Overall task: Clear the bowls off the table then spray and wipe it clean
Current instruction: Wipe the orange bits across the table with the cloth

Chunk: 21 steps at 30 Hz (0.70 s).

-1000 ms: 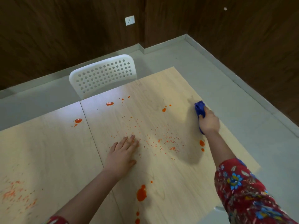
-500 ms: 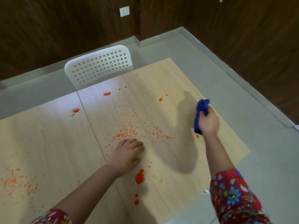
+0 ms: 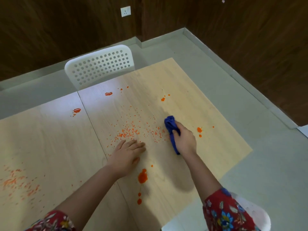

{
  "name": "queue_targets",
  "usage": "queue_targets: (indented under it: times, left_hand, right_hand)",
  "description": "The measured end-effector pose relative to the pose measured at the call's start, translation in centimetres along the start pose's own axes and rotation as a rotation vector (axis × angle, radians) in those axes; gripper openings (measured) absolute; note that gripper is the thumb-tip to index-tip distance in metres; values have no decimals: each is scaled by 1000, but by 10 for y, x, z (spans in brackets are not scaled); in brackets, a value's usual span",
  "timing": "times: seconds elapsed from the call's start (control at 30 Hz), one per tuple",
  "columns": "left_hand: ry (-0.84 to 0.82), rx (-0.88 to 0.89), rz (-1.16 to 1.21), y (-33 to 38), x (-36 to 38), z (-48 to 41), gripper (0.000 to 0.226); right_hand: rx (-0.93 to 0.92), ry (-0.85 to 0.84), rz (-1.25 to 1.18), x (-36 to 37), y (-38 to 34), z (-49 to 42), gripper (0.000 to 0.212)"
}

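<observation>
A light wooden table [image 3: 50,139] fills the lower left and middle of the view, with no bowls on it. Orange specks [image 3: 133,130] and orange blobs [image 3: 142,176] are scattered over its top. My right hand [image 3: 184,140] grips a bunched blue cloth [image 3: 170,126] and holds it down on the table, just right of the specks. My left hand [image 3: 127,155] rests flat on the tabletop with straight fingers, beside the specks and a little left of the cloth.
A white perforated chair [image 3: 100,65] stands at the table's far edge. Another white chair [image 3: 255,212] shows at the lower right beside my sleeve. Grey floor surrounds the table's right side, bounded by dark wood walls. More orange smears [image 3: 20,182] lie at the left.
My right hand has brought the cloth from the table's right edge, lifted it briefly, and set it down nearer the middle by the specks. My left hand stayed on the table.
</observation>
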<state>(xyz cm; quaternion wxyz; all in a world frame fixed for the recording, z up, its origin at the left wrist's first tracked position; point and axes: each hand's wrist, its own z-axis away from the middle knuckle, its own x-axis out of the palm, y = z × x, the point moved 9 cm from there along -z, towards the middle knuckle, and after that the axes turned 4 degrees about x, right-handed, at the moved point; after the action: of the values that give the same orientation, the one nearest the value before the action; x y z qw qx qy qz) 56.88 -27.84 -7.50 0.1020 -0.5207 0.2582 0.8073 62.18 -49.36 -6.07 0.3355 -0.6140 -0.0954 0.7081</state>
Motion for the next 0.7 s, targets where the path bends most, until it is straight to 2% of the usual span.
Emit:
queue_targets:
  times: [0.1, 0.17, 0.27, 0.43, 0.5, 0.6, 0.7]
  left_hand:
    - [29, 6, 10, -4, 1, 8, 48]
    - [55, -4, 22, -7, 3, 12, 47]
    - [60, -22, 25, -8, 7, 14, 48]
    - [75, -50, 16, -9, 8, 11, 47]
    - [75, -56, 27, -10, 10, 12, 48]
    - [64, -58, 40, -9, 12, 16, 51]
    - [54, -58, 24, -6, 14, 18, 53]
  right_hand:
    - [79, 215, -12, -35, 36, -5, 43]
    - [149, 258, 23, -50, 69, -7, 43]
    - [137, 215, 51, -43, 82, -1, 43]
    - [-109, -1, 1, 23, 14, 28, 44]
    - [-123, 54, -99, 17, 1, 29, 42]
    - [36, 252, -173, -21, 27, 7, 40]
    - [210, 243, 17, -28, 55, -13, 42]
